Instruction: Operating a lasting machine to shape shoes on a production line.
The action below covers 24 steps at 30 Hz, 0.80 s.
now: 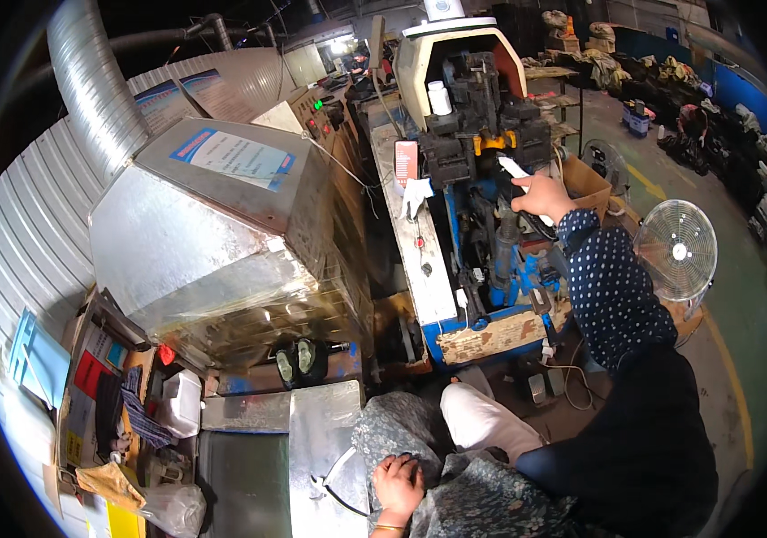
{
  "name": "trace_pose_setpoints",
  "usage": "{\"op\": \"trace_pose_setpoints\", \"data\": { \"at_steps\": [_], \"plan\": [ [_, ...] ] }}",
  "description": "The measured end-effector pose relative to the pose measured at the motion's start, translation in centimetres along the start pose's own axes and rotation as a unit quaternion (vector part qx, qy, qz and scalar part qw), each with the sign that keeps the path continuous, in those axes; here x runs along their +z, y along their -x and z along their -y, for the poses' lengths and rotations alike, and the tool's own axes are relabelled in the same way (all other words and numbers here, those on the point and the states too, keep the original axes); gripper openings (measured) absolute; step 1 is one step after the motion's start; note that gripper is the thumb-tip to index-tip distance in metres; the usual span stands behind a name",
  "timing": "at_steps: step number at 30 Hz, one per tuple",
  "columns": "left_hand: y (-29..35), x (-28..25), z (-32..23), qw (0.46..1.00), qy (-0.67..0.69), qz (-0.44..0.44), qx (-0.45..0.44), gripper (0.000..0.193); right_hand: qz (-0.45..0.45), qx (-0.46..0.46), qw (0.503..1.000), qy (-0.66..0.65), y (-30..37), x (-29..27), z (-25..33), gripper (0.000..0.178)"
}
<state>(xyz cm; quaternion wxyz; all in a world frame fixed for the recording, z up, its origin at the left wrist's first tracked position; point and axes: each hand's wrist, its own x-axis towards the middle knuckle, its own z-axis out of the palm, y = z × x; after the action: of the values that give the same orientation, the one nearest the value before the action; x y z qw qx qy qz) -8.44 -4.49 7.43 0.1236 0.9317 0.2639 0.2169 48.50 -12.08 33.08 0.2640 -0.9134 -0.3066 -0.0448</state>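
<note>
My right hand reaches forward to the machine with black clamping blocks and yellow parts. Its fingers are closed around a narrow white piece, whose exact kind I cannot make out. The sleeve on this arm is dark with white dots. Down at my lap, my left hand rests on dark flower-patterned cloth, fingers lying loosely on it and nothing visible in them. A white bottle stands inside the machine's hood, left of the black blocks.
A white ledge beside the machine holds a red-screened phone and a white cloth. Left stands a large metal housing with a duct; two dark shoes sit below it. A round fan is at right.
</note>
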Motion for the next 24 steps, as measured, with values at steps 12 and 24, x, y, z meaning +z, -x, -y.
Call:
{"op": "trace_pose_setpoints", "data": {
  "at_steps": [12, 24],
  "plan": [
    [0.6, 0.2, 0.0, 1.000, 0.010, -0.021, 0.003, 0.018, -0.108, -0.022, 0.983, 0.146, 4.7, 4.8, 0.0, 0.073],
    [-0.1, 0.2, -0.2, 1.000, -0.005, -0.015, -0.015, 0.018, -0.084, -0.007, 0.990, 0.115, -0.5, 4.6, 1.0, 0.069]
  ]
}}
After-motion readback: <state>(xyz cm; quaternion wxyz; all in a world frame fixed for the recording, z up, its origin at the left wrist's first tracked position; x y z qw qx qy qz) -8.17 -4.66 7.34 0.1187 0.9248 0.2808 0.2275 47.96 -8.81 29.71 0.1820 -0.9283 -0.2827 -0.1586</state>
